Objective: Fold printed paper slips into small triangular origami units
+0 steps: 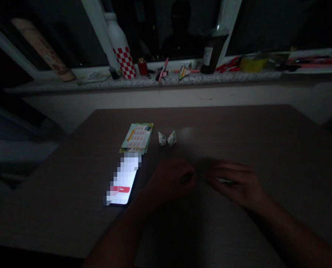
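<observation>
The scene is very dark. My left hand [171, 179] rests on the brown table [238, 130] with its fingers curled in a pinch. My right hand [235, 182] lies just to its right, fingers pressed down on a small pale strip of paper [220, 180] that both hands hold between them. Two small folded paper pieces [167, 138] stand on the table beyond my hands. A stack of printed paper sheets [137, 138] lies to their left. A lit phone [123, 179] lies left of my left hand.
Behind the table runs a stone windowsill [143, 81] carrying a white bottle with a red checked band [121, 46], a dark bottle [213, 50], a small red jar [142, 67], pens, folded paper and a yellow roll [252, 63]. A person's reflection shows in the window.
</observation>
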Demonstrator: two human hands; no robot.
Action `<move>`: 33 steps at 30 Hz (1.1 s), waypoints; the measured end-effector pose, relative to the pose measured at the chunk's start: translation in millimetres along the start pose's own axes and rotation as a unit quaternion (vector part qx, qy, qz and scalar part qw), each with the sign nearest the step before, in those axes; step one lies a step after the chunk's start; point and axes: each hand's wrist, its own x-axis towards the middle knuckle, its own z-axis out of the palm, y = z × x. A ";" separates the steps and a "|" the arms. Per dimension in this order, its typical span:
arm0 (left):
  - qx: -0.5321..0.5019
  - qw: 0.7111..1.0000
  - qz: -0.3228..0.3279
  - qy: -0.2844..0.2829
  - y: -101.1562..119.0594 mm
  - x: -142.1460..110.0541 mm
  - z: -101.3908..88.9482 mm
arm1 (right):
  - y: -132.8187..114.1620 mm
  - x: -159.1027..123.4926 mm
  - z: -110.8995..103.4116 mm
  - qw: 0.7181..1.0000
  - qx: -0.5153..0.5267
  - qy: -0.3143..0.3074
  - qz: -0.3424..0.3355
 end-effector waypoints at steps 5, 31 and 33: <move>-0.068 0.995 -0.068 0.001 4.6 1.8 -4.3 | -1.2 2.0 -1.1 0.999 0.018 0.016 0.027; -0.557 0.787 -0.262 -0.023 2.1 7.6 19.7 | -11.5 -0.6 8.0 0.915 0.261 -0.036 0.307; -0.583 0.765 -0.273 -0.024 2.0 7.6 23.4 | -11.4 -1.2 8.5 0.896 0.295 -0.031 0.330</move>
